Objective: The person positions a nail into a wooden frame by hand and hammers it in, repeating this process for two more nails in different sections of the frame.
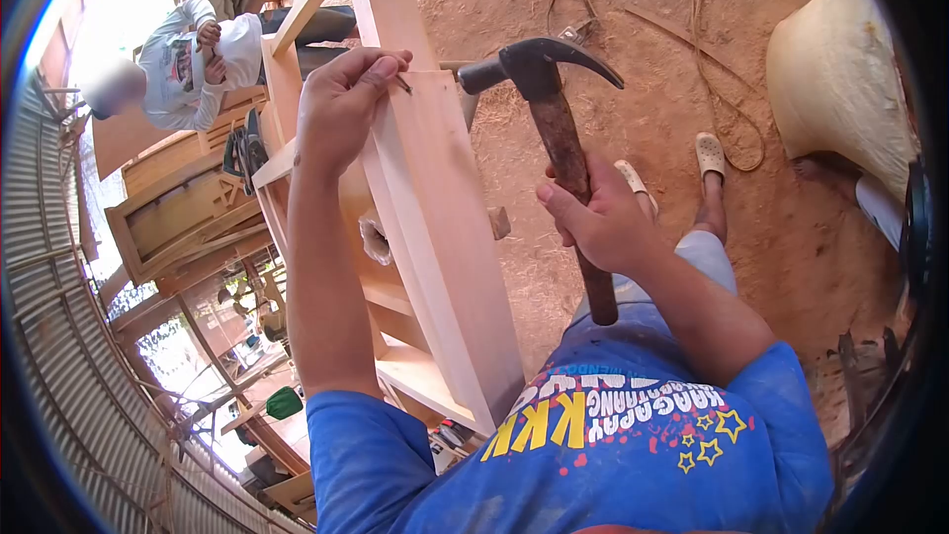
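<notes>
My right hand (603, 220) is wrapped round the wooden handle of a claw hammer (565, 129), whose dark head is raised at the upper middle. The face of the hammer is turned toward my left hand (341, 109), with a gap between them. Thumb and fingers of my left hand are pinched on a small dark nail (403, 84), near the edge of a pale wooden frame (445, 208). The frame's broad board runs from the top of the view down to my blue shirt (633, 445).
At the upper left another person (188, 64) in a white shirt holds something small. Wooden panels (188, 222) lie beyond the frame. A cord (697, 30) crosses the dirt floor (613, 30). A large cream-coloured bulging object (835, 69) is at the right, beside part of another person.
</notes>
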A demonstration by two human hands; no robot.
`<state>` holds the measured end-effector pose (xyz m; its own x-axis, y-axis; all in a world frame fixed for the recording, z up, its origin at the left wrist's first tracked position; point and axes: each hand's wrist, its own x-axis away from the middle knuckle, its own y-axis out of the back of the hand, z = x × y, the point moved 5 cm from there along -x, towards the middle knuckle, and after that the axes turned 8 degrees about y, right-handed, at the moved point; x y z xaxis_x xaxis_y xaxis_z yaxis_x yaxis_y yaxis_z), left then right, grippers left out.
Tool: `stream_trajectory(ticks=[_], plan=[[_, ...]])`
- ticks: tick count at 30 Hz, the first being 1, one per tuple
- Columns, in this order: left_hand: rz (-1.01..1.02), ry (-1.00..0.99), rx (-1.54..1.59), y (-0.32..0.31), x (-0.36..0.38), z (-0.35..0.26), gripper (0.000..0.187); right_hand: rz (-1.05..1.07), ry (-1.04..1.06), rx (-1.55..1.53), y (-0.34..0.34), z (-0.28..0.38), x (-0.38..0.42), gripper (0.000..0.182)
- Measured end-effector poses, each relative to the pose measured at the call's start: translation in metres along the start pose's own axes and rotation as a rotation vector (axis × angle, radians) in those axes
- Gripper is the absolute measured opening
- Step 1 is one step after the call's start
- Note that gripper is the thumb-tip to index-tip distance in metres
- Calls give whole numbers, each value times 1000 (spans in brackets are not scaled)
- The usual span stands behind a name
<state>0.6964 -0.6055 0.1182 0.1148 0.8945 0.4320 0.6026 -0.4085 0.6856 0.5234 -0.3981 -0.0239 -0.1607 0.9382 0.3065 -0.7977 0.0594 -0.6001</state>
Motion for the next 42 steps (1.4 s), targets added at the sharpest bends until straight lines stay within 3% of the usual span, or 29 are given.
stream_trajectory(ticks=[9, 12, 18, 24, 27, 30, 34, 40, 42], plan=[[-4, -77, -135, 1, 0, 5, 25, -38, 87, -97, -31, -7, -17, 25], [-29, -63, -134, 2, 1, 6, 25, -66, 212, 1, -39, -22, -19, 25], [-68, -53, -62, -1, 6, 7, 23, -27, 226, 145, -47, -23, -24, 24], [-90, -93, -46, -5, 8, 10, 22, -157, 213, -42, -42, -16, -17, 23], [-102, -129, -41, -7, 10, 7, 21, -40, 274, 112, -45, -32, -29, 23], [-86, -182, 20, -9, 8, 8, 19, -50, 198, 85, -42, -39, -30, 25], [-59, -162, 6, -5, 8, 12, 22, -234, 232, -127, -36, -26, -21, 25], [-79, -191, -53, -4, 9, 13, 24, -9, 234, 156, -39, -33, -32, 23], [-85, -193, -67, -4, 8, 13, 24, -185, 246, 29, -27, -20, -22, 18]])
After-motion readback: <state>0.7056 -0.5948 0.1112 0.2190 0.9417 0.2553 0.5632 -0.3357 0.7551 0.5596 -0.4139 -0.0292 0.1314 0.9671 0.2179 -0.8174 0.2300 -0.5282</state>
